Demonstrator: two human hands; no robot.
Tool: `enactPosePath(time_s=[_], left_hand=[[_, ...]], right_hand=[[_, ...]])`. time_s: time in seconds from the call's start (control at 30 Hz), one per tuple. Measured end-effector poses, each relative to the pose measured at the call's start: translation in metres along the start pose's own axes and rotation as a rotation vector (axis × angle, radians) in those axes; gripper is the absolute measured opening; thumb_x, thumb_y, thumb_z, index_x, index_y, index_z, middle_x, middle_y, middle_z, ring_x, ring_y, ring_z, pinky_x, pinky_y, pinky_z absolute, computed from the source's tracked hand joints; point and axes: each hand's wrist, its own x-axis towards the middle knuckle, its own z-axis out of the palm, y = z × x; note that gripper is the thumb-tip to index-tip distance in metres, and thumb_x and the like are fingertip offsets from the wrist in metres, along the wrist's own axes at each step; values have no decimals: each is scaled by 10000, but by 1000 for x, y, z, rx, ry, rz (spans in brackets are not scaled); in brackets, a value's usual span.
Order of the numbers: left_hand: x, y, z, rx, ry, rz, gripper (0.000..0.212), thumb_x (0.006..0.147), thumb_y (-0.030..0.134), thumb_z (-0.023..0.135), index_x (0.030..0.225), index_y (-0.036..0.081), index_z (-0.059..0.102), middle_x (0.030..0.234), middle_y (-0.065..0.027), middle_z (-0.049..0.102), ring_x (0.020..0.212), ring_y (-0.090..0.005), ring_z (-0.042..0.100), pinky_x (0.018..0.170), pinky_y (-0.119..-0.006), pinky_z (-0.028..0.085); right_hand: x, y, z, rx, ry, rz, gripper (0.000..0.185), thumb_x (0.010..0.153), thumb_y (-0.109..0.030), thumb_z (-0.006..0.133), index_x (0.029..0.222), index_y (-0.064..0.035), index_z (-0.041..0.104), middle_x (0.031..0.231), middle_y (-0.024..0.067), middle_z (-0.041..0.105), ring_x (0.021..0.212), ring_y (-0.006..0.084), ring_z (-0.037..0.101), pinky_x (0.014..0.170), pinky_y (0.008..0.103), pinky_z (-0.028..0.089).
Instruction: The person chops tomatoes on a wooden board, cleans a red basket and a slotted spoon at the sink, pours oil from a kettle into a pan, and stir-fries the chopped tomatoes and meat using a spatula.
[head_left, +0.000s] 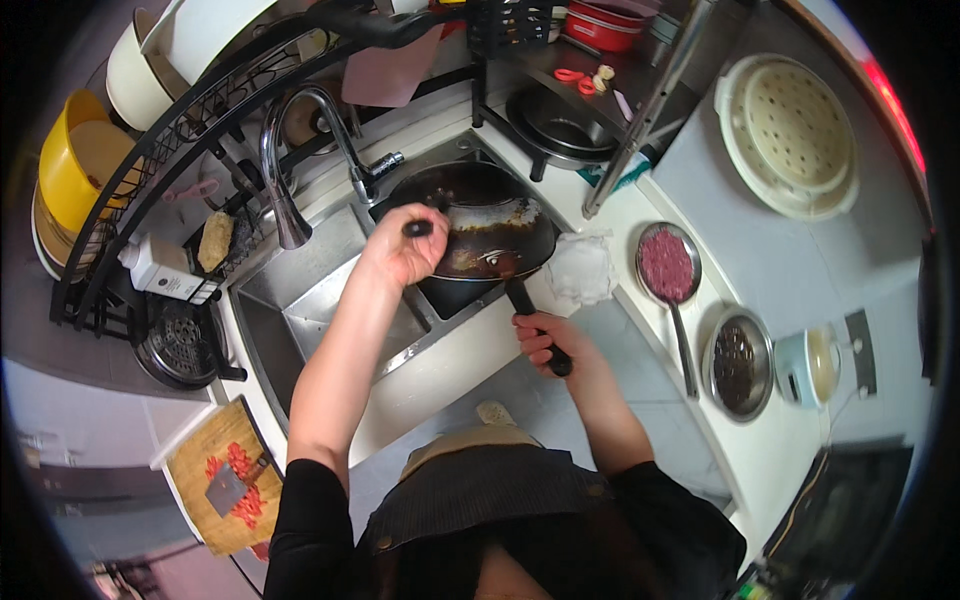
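A dark wok is tilted over the right basin of the steel sink. Brown scorching and a pale patch show on its surface. My right hand grips the wok's long black handle in front of the sink edge. At the wok's left side, my left hand is closed around a short black handle. Whether that handle belongs to the wok or to a separate tool cannot be told. Beside the wok on the right lies a crumpled white cloth.
Left of the wok arches a chrome faucet, near a black dish rack. Minced meat in a ladle-like pan and a steel bowl stand right. A cutting board with a cleaver and chopped red pieces lies lower left.
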Motion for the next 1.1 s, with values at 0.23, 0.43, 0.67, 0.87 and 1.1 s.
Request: enactPosePath(time_s=[0.23,0.43,0.67,0.87,1.1], left_hand=[[-11,36,-24,-47,-14,-128,96,778,-71,571,822,-36,492,766,-90,573,669,-184,611,662,-264,570],[-1,38,-79,39,-63,-221,199,762,-106,623,946,-85,546,812,-92,603,708,-162,620,718,-245,563],[-24,-66,-138,220,138,-93,443,848,-56,629,1273,-54,506,781,7,533,687,-73,532,648,-201,513],[-33,-91,-157,386,200,23,317,801,18,682,1101,-1,577,789,-15,559,711,-126,565,651,-258,549],[-38,-132,-153,417,220,245,224,749,105,731,939,54,625,818,-68,630,754,-196,618,653,-331,582]], right_hand=[[-118,107,38,-38,181,-156,165,913,-55,575,1061,-61,505,696,-16,445,449,23,366,350,200,267],[-253,211,86,-63,426,-441,198,893,-32,594,1057,-82,496,684,-19,442,431,36,353,373,214,308],[-357,368,114,-136,1325,-900,311,873,-84,608,1161,1,526,608,-29,498,436,65,451,414,238,360],[-415,512,79,349,1276,-1370,212,782,16,586,946,-28,459,644,40,527,438,99,513,401,239,405],[-436,655,20,560,1796,-1218,278,788,8,587,1026,13,443,641,21,513,439,100,508,405,249,413]])
